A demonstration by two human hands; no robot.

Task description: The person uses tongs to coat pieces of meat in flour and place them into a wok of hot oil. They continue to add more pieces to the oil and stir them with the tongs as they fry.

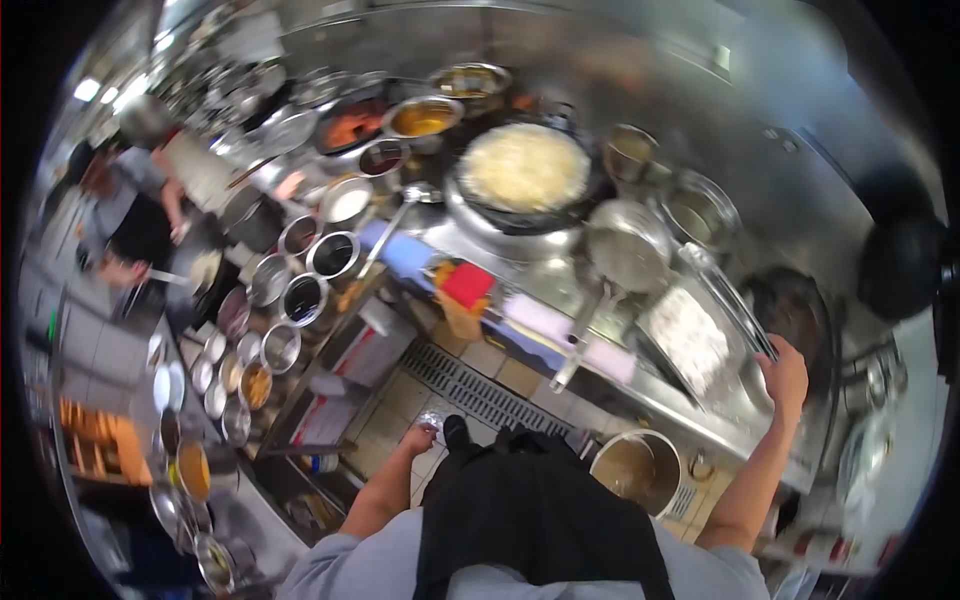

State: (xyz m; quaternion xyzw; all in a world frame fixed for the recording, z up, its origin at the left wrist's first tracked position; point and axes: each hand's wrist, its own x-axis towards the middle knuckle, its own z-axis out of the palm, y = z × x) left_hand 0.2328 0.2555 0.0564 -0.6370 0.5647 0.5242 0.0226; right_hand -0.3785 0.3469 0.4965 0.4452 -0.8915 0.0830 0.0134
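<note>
My right hand (786,380) is closed around the end of a pair of long metal tongs (728,295). The tongs slant up and left, their far end near a metal bowl (692,212). Beneath them lies a tray (668,368) of white, floury-looking pieces (688,330). My left hand (420,438) hangs low over the floor at my side, its fingers curled by something small, shiny and clear that I cannot make out. Beyond the counter edge, a wok (490,218) holds pale, frothy-looking food (525,168). A round strainer or pan (628,245) rests beside it, handle toward me.
A large pot of brownish liquid (636,472) stands low by my right leg. Several seasoning containers (305,298) crowd the left counter, with a ladle (385,235) beside them. Folded cloths (560,325) line the stove's front edge. Another person (130,205) works at a wok far left.
</note>
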